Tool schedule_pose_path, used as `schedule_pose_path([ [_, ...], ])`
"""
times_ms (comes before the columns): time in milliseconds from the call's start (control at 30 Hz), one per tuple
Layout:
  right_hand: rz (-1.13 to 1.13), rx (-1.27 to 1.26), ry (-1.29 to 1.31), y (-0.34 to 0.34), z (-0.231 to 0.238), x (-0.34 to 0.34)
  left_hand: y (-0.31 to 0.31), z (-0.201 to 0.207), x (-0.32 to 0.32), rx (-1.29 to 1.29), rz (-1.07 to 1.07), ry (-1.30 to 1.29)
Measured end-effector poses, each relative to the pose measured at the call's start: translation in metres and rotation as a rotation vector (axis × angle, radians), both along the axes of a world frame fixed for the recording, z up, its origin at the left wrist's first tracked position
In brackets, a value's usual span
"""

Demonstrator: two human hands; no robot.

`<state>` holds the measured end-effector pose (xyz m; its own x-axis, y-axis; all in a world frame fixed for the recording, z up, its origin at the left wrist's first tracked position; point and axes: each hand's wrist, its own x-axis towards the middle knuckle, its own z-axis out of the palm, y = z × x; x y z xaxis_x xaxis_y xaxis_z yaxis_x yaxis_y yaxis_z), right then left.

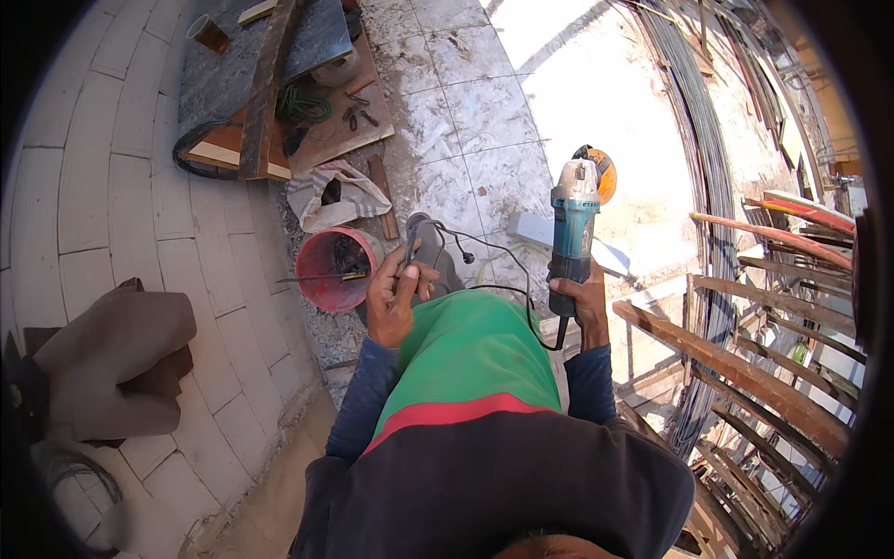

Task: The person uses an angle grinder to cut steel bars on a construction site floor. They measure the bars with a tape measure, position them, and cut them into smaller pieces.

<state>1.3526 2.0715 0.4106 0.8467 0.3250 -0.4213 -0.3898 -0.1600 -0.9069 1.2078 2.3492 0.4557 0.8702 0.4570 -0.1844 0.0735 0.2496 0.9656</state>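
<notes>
My right hand [589, 296] is wrapped round the dark rear grip of a teal and black angle grinder [575, 219], which points away from me. An orange disc [606, 177] shows at its far end. From the grip a black cord [527, 273] loops to the left, and its plug [467, 257] hangs near my shoe [434, 250]. My left hand [396, 296] is closed, fingers curled and thumb raised, on a small slender dark piece [411, 253] whose kind I cannot make out. It is beside a red bucket [318, 291] with dark odds and ends inside.
A white sack [358, 194] lies beyond the bucket. Boards with pliers [352, 118] and green cord [303, 105] are at the far left. Brown cloth [116, 359] hangs over the block wall [135, 200]. Long steel bars [694, 121] and wooden planks [736, 373] line the right.
</notes>
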Motion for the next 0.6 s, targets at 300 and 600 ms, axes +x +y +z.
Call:
schedule_pose_path([
  [300,-0.205,-0.004,0.094,0.064,-0.019,0.122,0.09,-0.052,0.176,-0.031,-0.052,-0.009],
  [600,-0.144,-0.201,0.068,0.162,-0.005,0.284,0.25,-0.151,0.436,-0.048,0.008,0.076],
])
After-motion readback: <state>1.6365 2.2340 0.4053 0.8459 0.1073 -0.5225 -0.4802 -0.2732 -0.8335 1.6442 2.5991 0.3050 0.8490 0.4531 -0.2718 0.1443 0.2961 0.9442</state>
